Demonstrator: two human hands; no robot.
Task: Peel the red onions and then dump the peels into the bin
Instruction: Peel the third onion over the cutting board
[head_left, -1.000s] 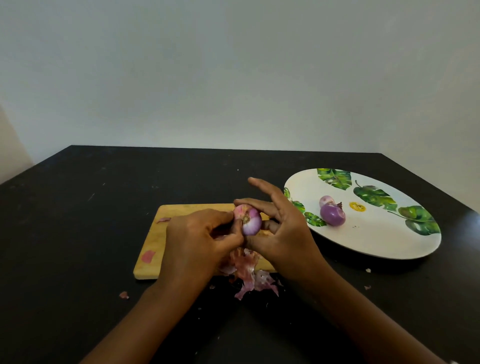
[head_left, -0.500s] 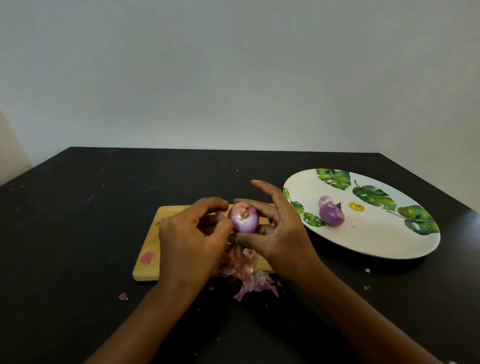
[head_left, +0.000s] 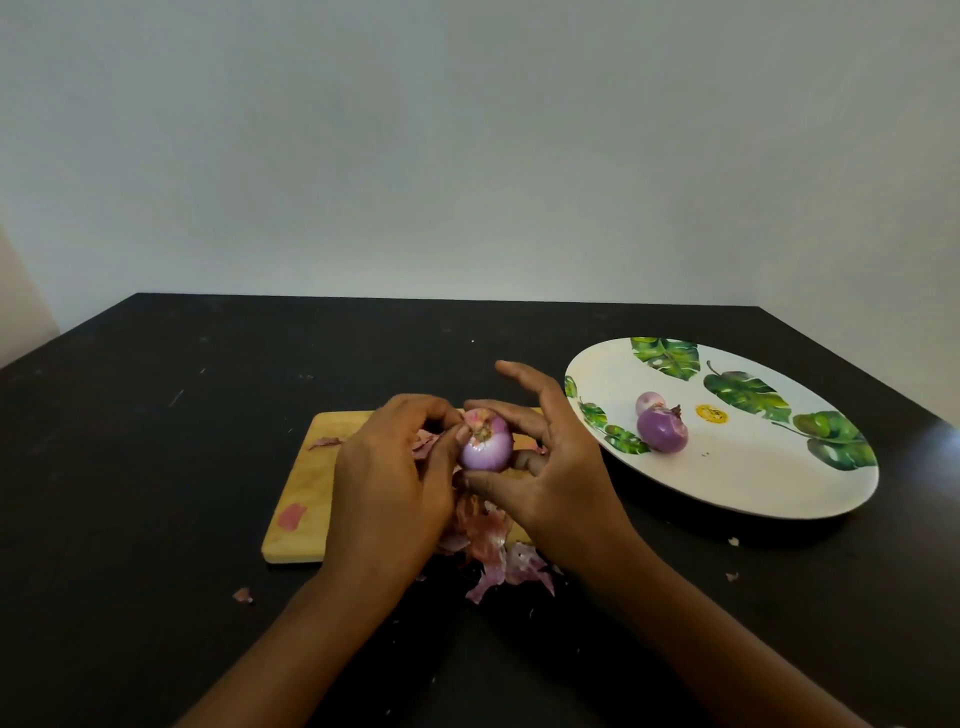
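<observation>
Centre of frame, above the near edge of the cutting board (head_left: 298, 488): one red onion (head_left: 485, 447), held off the board between both hands. Root end faces up and toward the camera; a little pink skin is left around the root, and the lower half is bare and glossy purple.

Right hand (head_left: 558, 467): grips the onion from the right. The thumb lies under its lower edge and one curled finger crosses the top behind the root. The uppermost finger is raised and stands clear of the onion. A fingertip shows just right of the onion, low down.

Left hand (head_left: 387, 483): fingers curled, with tips bunched at the onion's upper left, by the root. The thumb presses on the left flank. Whether a flap of skin is pinched there, I cannot tell.

Peels (head_left: 493, 551): a loose pink heap directly below the hands, lying over the board's near edge and onto the black table (head_left: 156, 467). More peel shows between the hands.

- One strip (head_left: 324, 442) lies at the board's upper left.
- One flat scrap (head_left: 292, 516) lies at its lower left.
- One fleck (head_left: 242, 595) lies on the table below the board.

Right of frame: a white plate (head_left: 753, 483) with green leaf print. It carries two peeled onions, touching: a larger one (head_left: 662, 430) with a smaller one (head_left: 650, 402) behind it.
</observation>
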